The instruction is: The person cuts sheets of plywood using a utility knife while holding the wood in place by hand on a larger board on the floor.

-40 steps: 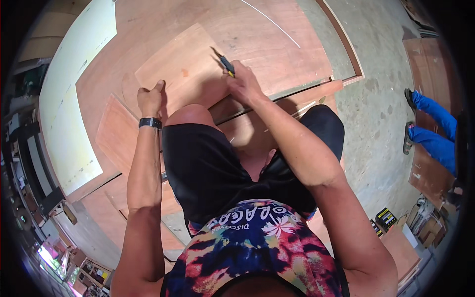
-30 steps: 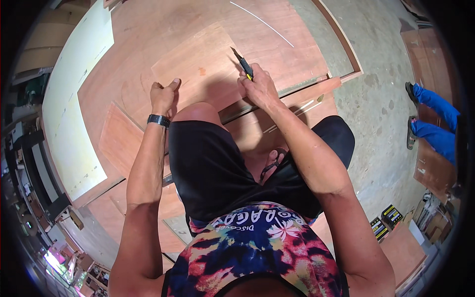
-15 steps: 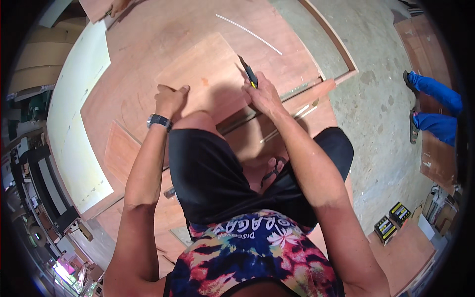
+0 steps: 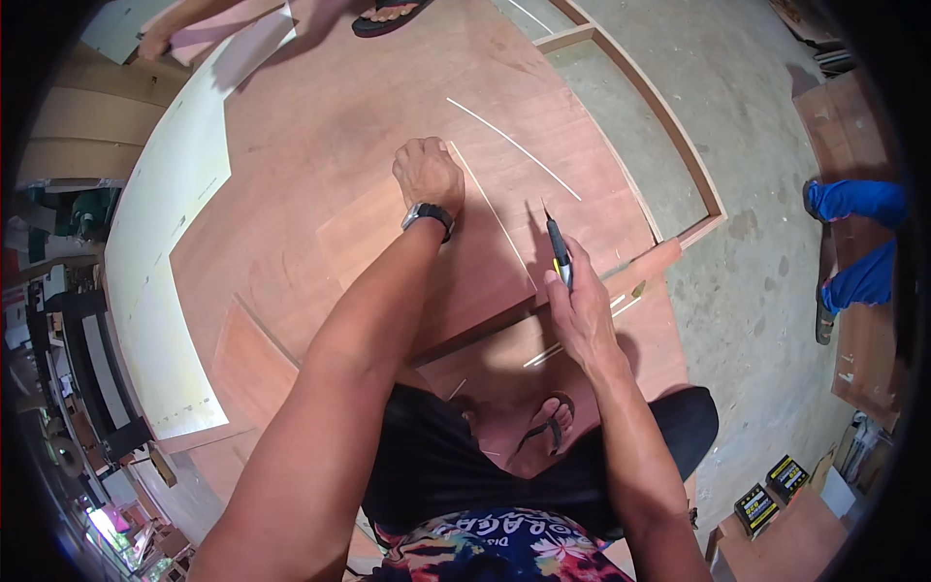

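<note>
My right hand [image 4: 583, 306] holds a black and yellow utility knife [image 4: 557, 242], its blade out and pointing away from me. The blade is above the large plywood sheet [image 4: 320, 126], right of a smaller plywood piece [image 4: 369, 228] that lies on the sheet. At the far edge of that piece, my left hand [image 4: 428, 175] is closed, fingers curled down over the edge; their tips are hidden. A pale narrow line [image 4: 493, 215] runs along the piece's right edge toward me. Farther right lies a loose thin white strip [image 4: 514, 145].
A wooden frame [image 4: 669, 107] stands on the concrete floor [image 4: 747, 281] at right. White sheet [image 4: 155, 291] lies left. Another person's hand [image 4: 155, 44] and sandalled foot [image 4: 388, 17] are at the far left; blue-trousered legs [image 4: 863, 242] show far right. Black-yellow boxes [image 4: 756, 509] sit lower right.
My left hand has moved from the piece's near left to its far edge, and its fingers have curled. My right hand with the knife has drawn off the piece to the right.
</note>
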A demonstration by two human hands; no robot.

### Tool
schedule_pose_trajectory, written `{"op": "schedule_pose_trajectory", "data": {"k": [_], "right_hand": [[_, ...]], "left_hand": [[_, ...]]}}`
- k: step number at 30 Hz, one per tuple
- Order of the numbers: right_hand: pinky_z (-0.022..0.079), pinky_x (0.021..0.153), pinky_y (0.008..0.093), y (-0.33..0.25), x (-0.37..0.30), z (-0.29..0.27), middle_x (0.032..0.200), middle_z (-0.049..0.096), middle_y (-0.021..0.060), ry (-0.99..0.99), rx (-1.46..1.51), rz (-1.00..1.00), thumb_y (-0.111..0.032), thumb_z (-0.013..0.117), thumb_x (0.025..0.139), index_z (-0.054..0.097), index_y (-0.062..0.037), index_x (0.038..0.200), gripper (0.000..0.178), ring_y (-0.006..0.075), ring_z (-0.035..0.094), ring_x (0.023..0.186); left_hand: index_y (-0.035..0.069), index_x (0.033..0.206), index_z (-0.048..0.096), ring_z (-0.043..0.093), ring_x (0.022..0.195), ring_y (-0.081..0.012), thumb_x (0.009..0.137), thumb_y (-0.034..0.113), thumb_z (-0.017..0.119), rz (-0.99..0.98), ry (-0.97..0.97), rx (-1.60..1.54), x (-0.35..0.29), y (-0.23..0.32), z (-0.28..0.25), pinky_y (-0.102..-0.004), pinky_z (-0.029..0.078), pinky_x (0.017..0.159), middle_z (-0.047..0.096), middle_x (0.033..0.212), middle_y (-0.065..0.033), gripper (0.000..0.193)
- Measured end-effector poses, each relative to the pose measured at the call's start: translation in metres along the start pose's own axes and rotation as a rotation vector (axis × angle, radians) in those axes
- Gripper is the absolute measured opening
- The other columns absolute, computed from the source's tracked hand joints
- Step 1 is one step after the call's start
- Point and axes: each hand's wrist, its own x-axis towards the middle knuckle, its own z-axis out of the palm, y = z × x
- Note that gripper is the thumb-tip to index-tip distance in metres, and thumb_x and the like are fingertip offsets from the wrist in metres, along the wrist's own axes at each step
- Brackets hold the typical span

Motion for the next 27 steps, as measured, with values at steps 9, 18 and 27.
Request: {"op": "schedule_pose_trajectory", "data": {"k": [9,18,27], "right_hand": [[0.055,0.079,0.0527,0.005,0.108,0.068,0.1,0.065,0.0286,-0.069,0.054,-0.304,-0.015,0.058,0.103,0.049,-0.0023,0.152,0.051,0.0473,0.067,0.09],[0.06,0.071,0.0524,0.004,0.142,0.089,0.093,0.064,0.0259,-0.195,-0.098,-0.291,-0.02,0.06,0.103,0.048,-0.006,0.155,0.055,0.0466,0.07,0.08],[0.058,0.073,0.0517,-0.004,0.153,0.09,0.093,0.063,0.0245,-0.251,-0.206,-0.25,-0.017,0.06,0.103,0.045,-0.0067,0.158,0.058,0.0446,0.067,0.08]], "left_hand": [[0.007,0.112,0.069,0.052,0.123,-0.0366,0.108,0.025,0.049,-0.017,0.009,0.053,0.005,-0.002,0.005,-0.0529,0.037,0.107,0.063,0.119,-0.0158,0.027],[0.005,0.111,0.067,0.051,0.125,-0.0361,0.106,0.025,0.051,-0.021,0.003,0.07,0.007,0.0,0.006,-0.0548,0.034,0.109,0.063,0.119,-0.0163,0.026],[0.009,0.112,0.069,0.051,0.124,-0.0383,0.108,0.027,0.051,-0.019,-0.003,0.126,0.008,0.002,0.008,-0.0538,0.037,0.106,0.062,0.12,-0.0152,0.026]]}}
